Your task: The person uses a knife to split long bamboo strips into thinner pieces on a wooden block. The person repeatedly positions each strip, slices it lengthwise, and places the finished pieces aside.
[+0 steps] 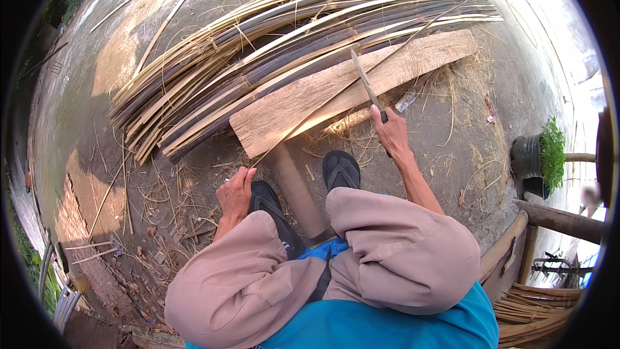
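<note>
My left hand (236,189), beside my left knee, is closed on one end of a thin bamboo strip (315,110). The strip slants up and to the right across a flat wooden board (429,58), its far part lying over the bundle behind. My right hand (392,134) is wrapped round the dark handle of a knife (365,79). The blade points away from me over the board, crossing the strip; whether it touches the strip I cannot tell.
A big pile of split bamboo strips (258,58) lies beyond the board. A round wooden pole (294,187) runs between my sandalled feet toward the board. Shavings litter the ground. To the right are a potted plant (528,155) and more strips (533,310).
</note>
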Demonstrator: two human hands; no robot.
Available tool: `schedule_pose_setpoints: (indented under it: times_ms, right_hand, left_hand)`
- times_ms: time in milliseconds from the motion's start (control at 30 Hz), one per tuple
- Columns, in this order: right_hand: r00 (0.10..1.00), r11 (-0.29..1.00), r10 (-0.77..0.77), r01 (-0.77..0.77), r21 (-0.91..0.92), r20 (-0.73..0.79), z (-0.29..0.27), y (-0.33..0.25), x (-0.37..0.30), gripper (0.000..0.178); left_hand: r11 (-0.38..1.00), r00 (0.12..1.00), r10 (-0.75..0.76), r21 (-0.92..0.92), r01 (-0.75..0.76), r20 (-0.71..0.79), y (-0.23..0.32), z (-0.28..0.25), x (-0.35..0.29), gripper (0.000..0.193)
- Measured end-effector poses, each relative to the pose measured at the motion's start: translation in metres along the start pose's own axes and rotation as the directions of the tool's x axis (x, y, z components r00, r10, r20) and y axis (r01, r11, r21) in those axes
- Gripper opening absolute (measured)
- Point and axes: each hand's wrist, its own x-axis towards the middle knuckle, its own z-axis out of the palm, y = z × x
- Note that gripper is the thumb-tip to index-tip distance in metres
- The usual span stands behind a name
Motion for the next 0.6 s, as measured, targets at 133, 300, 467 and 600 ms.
schedule_pose_setpoints:
  times_ms: [133, 300, 467, 600]
  right_hand:
    - [0.925, 0.925, -0.347, 0.365, -0.103, 0.156, 0.02, -0.013, -0.045, 0.059]
    - [0.993, 0.994, 0.096, -0.092, 0.064, -0.072, -0.021, 0.043, 0.02, 0.062]
    - [0.96, 0.969, -0.19, 0.217, -0.118, 0.203, -0.017, 0.002, -0.006, 0.062]
    - [0.984, 0.996, 0.094, -0.094, 0.008, -0.149, -0.062, 0.055, 0.05, 0.065]
  left_hand:
    - [1.0, 1.0, -0.002, 0.02, 0.001, 0.019, -0.007, -0.016, -0.01, 0.036]
    - [0.996, 0.993, -0.083, 0.045, 0.08, 0.078, -0.055, -0.042, -0.055, 0.038]
    - [0.995, 0.995, -0.093, 0.05, 0.091, 0.047, -0.079, -0.048, -0.082, 0.038]
    - [0.94, 0.899, -0.322, -0.01, 0.34, 0.298, -0.148, -0.09, -0.129, 0.032]
